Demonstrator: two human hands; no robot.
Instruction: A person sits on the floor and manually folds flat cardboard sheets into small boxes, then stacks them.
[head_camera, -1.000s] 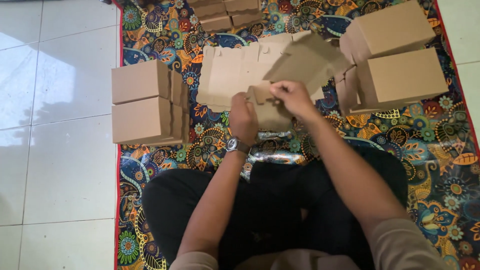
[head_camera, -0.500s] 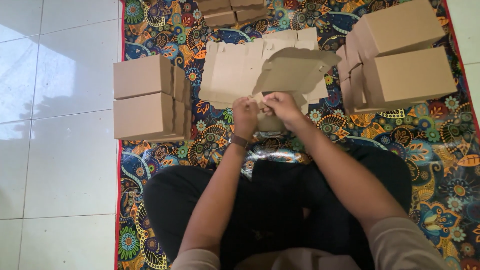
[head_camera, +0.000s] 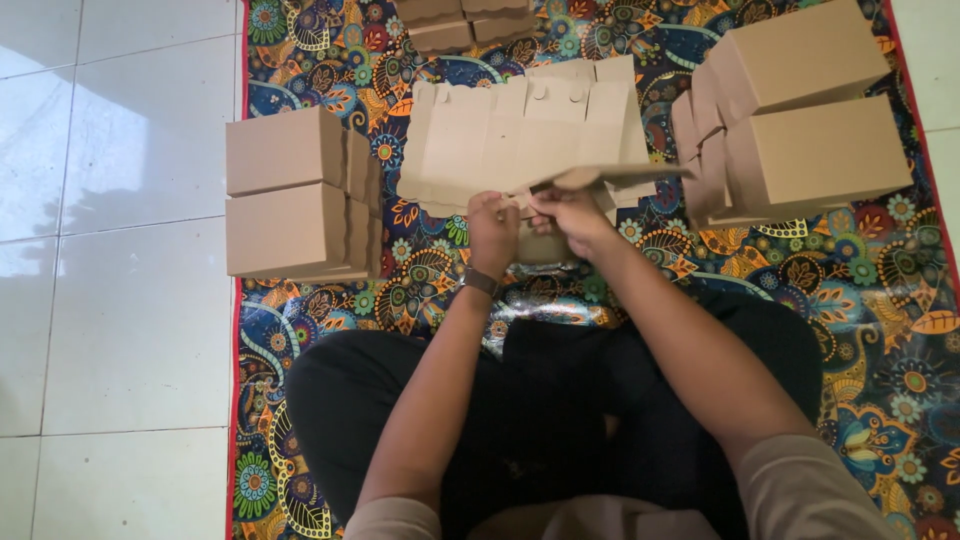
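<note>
Brown cardboard fills the head view: a half-folded box (head_camera: 560, 205) sits in front of the seated person, both hands on it. The left hand (head_camera: 492, 228) grips the near edge with fingers curled over the card, and the right hand (head_camera: 572, 212) pinches a flap beside it, thumb and fingers closed on the sheet. The box lies on top of a stack of flat blanks (head_camera: 520, 130), its upper flap lifted nearly level, so by my reading it is partly shaped and not yet closed.

Finished work stands on both sides. Two closed boxes (head_camera: 290, 190) sit side by side at the left edge of the mat (head_camera: 320, 330), and a larger heap of folded boxes (head_camera: 810, 120) rises at the right (several more look tucked behind). A few more show at the top (head_camera: 450, 20). A fair share seems done, with flat blanks left.

The card is matt, stiff and sharp-creased, with small round tab cuts. The mat is glossy, patterned in bright florals, and lies on pale shiny tiles (head_camera: 120, 300).
</note>
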